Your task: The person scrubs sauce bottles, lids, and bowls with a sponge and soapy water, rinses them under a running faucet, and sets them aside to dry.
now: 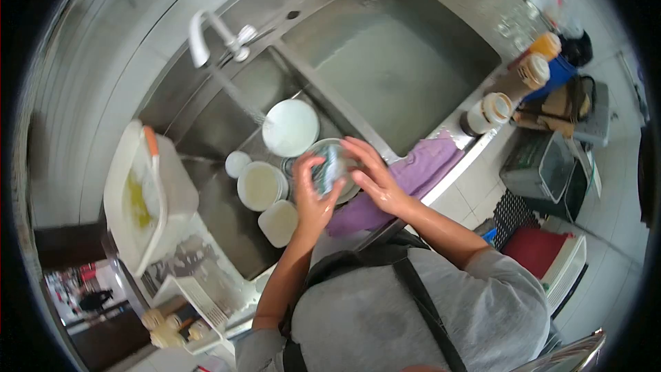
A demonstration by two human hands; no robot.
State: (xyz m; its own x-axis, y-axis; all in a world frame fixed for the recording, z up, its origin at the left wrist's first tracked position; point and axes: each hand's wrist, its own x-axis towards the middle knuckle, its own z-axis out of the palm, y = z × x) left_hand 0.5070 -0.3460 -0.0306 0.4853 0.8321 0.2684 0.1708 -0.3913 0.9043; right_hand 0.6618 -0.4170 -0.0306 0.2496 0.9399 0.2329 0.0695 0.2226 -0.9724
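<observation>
My left hand (314, 200) is closed around a small clear glass (329, 168) that shows blue-green through its side. My right hand (375, 178) is at the glass's right end, fingers stretched and apart, thumb below. Beneath my hands, a pale round dish (350, 191) is partly hidden. Just beyond sits a white bowl (290, 128) with water from the white faucet (200, 48) falling at its left edge. To the left of my left hand are a round tub (261, 186), a squarish tub (279, 224) and a small white cup (238, 164).
Cloudy water stands in the right sink basin (399, 55). A purple cloth (423, 169) drapes over the front edge, with bottles (490, 113) beyond it. A white bin (148, 193) with an orange handle stands left, above a dish rack (189, 306). Crates (540, 165) stand on the floor at right.
</observation>
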